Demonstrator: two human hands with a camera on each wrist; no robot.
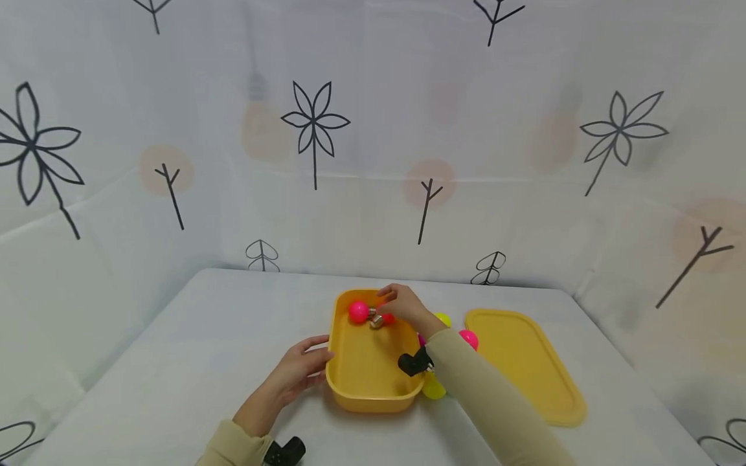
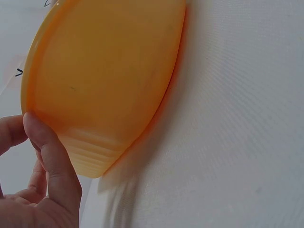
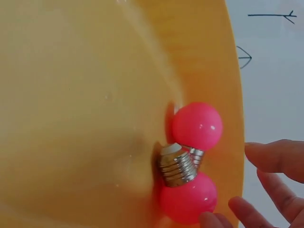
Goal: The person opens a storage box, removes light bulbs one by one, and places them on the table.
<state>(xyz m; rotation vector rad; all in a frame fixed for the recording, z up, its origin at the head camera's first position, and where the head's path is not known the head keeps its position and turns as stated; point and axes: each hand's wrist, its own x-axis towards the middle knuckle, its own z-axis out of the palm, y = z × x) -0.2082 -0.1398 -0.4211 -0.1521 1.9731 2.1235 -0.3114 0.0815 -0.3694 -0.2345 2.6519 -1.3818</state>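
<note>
A yellow box point(image 1: 367, 378) stands in the middle of the table. My left hand point(image 1: 305, 364) rests against its left wall with straight fingers; in the left wrist view the thumb point(image 2: 50, 156) lies on the box wall point(image 2: 104, 80). My right hand point(image 1: 403, 305) hovers over the box's far end, fingers relaxed. Just below it lie two pink bulbs point(image 1: 359, 312) with metal screw bases. In the right wrist view the upper bulb point(image 3: 197, 126) and lower bulb point(image 3: 187, 199) touch base to base, with my fingertips point(image 3: 273, 156) beside them and one tip at the lower bulb.
The yellow lid point(image 1: 524, 366) lies flat to the right of the box. Between box and lid sit loose bulbs: a yellow-green one point(image 1: 443, 319), a pink one point(image 1: 469, 338) and a yellow one point(image 1: 433, 388). Patterned cloth walls surround the table.
</note>
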